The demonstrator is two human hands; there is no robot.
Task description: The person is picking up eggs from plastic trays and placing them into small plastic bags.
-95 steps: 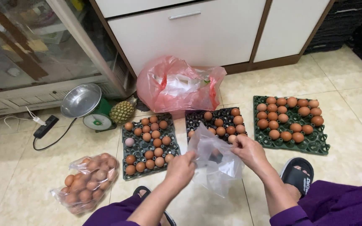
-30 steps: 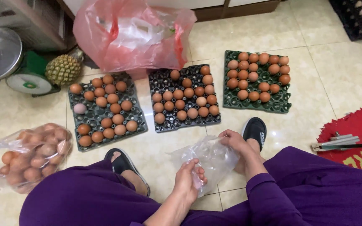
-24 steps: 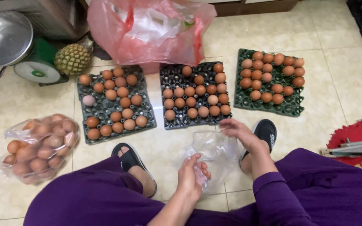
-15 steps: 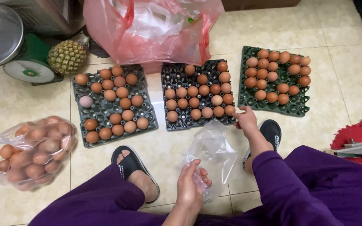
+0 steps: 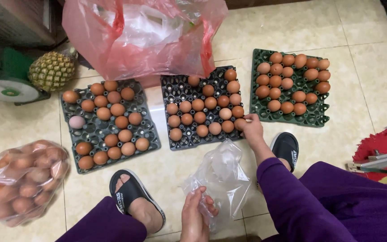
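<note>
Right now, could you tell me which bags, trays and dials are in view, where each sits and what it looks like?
Clear plastic bag: empty, in the left hand.
Bag of eggs: clear, bulging, far left.
Red bag: translucent, top centre.
Black trays: left, centre.
Green tray: right.
Scale: green, round white dial.

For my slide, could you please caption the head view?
Right hand grasps an egg in the middle tray; left hand holds a clear bag.
</note>
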